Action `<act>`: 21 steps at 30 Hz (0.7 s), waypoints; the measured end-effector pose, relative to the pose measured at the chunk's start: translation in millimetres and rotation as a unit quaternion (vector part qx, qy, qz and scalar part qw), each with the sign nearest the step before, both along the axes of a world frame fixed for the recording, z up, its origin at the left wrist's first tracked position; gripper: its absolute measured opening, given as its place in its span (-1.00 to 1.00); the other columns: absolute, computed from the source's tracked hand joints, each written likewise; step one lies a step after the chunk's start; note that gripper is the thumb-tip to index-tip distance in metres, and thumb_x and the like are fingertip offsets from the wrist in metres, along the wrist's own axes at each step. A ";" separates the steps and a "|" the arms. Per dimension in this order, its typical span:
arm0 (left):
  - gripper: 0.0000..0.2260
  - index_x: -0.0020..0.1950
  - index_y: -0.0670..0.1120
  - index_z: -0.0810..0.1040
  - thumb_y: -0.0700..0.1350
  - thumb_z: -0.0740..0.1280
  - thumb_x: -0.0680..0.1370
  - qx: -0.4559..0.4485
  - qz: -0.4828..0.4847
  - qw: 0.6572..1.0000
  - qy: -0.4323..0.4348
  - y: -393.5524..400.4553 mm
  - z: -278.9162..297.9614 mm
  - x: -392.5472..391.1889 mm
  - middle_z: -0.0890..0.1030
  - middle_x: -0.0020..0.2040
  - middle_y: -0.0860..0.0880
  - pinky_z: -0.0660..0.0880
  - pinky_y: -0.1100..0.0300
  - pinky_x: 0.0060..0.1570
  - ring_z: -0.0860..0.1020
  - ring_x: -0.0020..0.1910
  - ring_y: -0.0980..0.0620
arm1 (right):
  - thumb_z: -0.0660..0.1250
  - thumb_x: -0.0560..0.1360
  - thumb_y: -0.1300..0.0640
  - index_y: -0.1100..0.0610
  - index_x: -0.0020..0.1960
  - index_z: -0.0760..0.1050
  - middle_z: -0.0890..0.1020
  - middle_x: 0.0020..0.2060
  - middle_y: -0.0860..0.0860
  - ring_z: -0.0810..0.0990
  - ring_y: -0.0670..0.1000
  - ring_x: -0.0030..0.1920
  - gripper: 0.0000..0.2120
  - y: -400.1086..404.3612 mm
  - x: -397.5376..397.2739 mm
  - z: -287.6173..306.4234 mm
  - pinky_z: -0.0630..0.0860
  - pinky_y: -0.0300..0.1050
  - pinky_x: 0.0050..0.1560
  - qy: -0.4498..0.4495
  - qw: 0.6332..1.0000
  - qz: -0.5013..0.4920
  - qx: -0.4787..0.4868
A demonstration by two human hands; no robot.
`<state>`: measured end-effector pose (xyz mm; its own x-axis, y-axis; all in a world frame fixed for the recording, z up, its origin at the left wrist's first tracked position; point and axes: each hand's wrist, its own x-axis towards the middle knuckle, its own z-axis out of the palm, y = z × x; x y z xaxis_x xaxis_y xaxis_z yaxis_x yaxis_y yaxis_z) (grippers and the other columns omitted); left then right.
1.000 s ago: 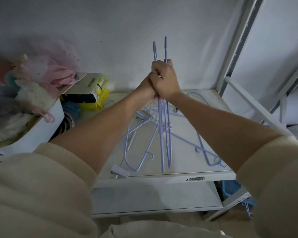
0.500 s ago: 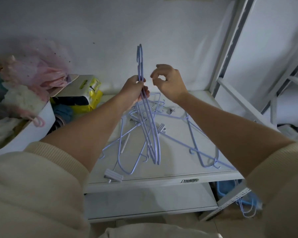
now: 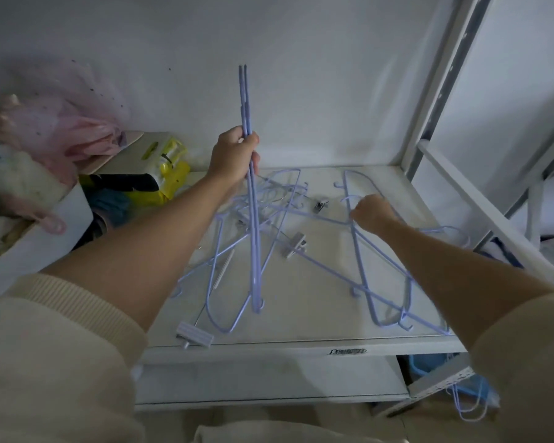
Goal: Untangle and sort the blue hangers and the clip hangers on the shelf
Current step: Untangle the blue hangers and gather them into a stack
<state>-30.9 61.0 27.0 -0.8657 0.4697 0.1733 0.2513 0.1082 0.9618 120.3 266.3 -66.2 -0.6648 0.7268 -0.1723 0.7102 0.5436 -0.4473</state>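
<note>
My left hand grips a pair of blue wire hangers held upright and edge-on, their lower ends near the shelf's front. A tangled heap of blue hangers lies on the white shelf behind them, with clip hangers' grey clips mixed in. My right hand is down on the shelf to the right, its fingers curled round the hook of another blue hanger lying flat. One loose clip sits at the shelf's front left edge.
A white bin stuffed with pink and pale cloth stands at the left. Yellow and dark packages lie beside it. White shelf posts rise at the right. More blue hangers hang below the shelf at lower right.
My right hand let go of the upright hangers, dropped to the shelf on the right and closed on a lying hanger's hook. My left hand kept the pair upright.
</note>
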 end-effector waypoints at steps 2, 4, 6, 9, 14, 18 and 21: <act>-0.78 -0.30 -0.04 0.41 -0.23 0.18 0.54 -0.001 0.008 1.000 0.017 -5.5 -2.5 -4.3 0.39 -0.67 0.04 0.30 0.24 -0.54 0.33 -0.71 0.10 | 0.25 0.50 0.16 0.32 0.15 0.50 0.58 0.14 0.25 0.56 0.23 0.16 -0.70 -1.0 -5.4 -17.5 0.44 -0.11 -0.01 -0.020 1.000 -0.002 -0.012; -0.76 -0.29 -0.07 0.39 -0.26 0.16 0.56 0.014 0.013 1.000 0.009 -11.7 -3.8 -5.4 0.36 -0.68 0.04 0.28 0.27 -0.56 0.30 -0.70 0.11 | 0.29 0.48 0.22 0.33 0.23 0.44 0.55 0.19 0.28 0.54 0.26 0.21 -0.65 -6.2 -8.3 -25.0 0.49 -0.05 0.08 -0.015 0.999 -0.030 -0.021; -0.76 -0.27 -0.09 0.37 -0.28 0.14 0.58 0.035 0.005 0.999 -0.010 -15.8 -3.0 -2.9 0.34 -0.67 0.05 0.25 0.35 -0.62 0.27 -0.70 0.12 | 0.29 0.47 0.28 0.34 0.30 0.35 0.51 0.23 0.29 0.52 0.27 0.24 -0.58 -7.6 -11.8 -28.6 0.50 0.00 0.15 -0.009 0.998 -0.055 -0.043; -0.75 -0.27 -0.10 0.37 -0.30 0.13 0.59 0.047 -0.005 0.999 -0.018 -18.7 -2.9 -0.5 0.33 -0.55 -0.04 0.24 0.36 -0.66 0.28 -0.70 0.13 | 0.25 0.51 0.30 0.36 0.39 0.22 0.48 0.27 0.30 0.50 0.28 0.27 -0.52 -6.3 -15.2 -30.2 0.49 0.03 0.16 0.017 0.992 -0.087 -0.092; -0.74 -0.27 -0.09 0.37 -0.29 0.11 0.59 0.047 -0.022 0.998 -0.038 -23.8 3.3 -1.0 0.33 -0.62 0.06 0.21 0.39 -0.63 0.26 -0.69 0.11 | 0.11 0.56 0.22 0.38 0.26 0.41 0.51 0.02 0.27 0.54 0.23 0.05 -0.65 -4.4 -15.1 -22.9 0.37 -0.13 -0.17 0.088 0.982 -0.106 -0.127; -0.75 -0.26 -0.08 0.37 -0.28 0.10 0.60 0.050 -0.034 0.997 -0.057 -29.5 11.3 0.9 0.32 -0.60 0.05 0.21 0.40 -0.61 0.26 -0.68 0.12 | 0.12 0.56 0.13 0.35 0.16 0.50 0.57 0.02 0.26 0.56 0.27 0.12 -0.65 -4.7 -11.6 -3.1 0.35 -0.07 -0.12 0.134 0.983 -0.093 -0.085; -0.75 -0.25 -0.08 0.36 -0.30 0.09 0.59 0.060 -0.039 0.995 -0.068 -35.7 17.9 2.0 0.31 -0.62 0.07 0.17 0.42 -0.61 0.25 -0.69 0.14 | 0.09 0.57 0.12 0.35 0.19 0.49 0.57 0.16 0.31 0.55 0.28 0.17 -0.63 -6.4 -8.4 14.4 0.45 0.02 -0.02 0.144 0.981 -0.080 -0.097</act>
